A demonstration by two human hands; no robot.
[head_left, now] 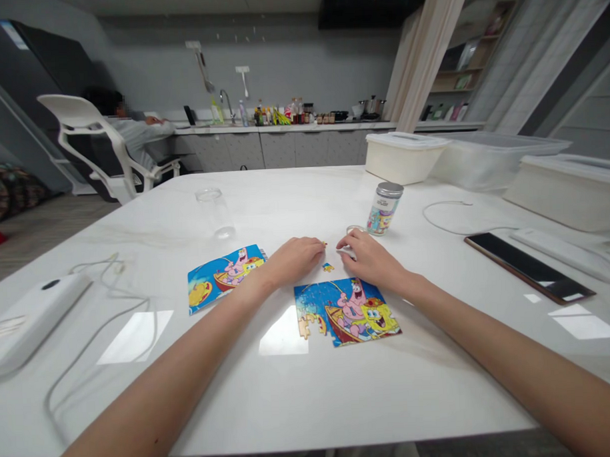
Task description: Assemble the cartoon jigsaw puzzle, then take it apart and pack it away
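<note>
A partly assembled cartoon jigsaw puzzle (358, 313) lies flat on the white table, its lower left part ragged with gaps. Beyond its top edge is a small loose cluster of pieces (328, 268). My left hand (303, 256) is closed just above the puzzle's upper left, a tiny yellow bit showing at its fingertips. Across from it, my right hand (360, 253) has its thumb and fingers apart, with nothing visible between them. A picture card (224, 274) with the same cartoon lies to the left, partly behind my left forearm. Behind my right hand stands a cartoon-printed jar (384, 210) with a metal lid.
An empty clear jar (215, 215) stands at the back left. Lidded bins (405, 159) line the back right. A phone (529, 264) and cables are at right, a white power strip (33, 324) at left. A person sits beyond, in a white chair (91, 129).
</note>
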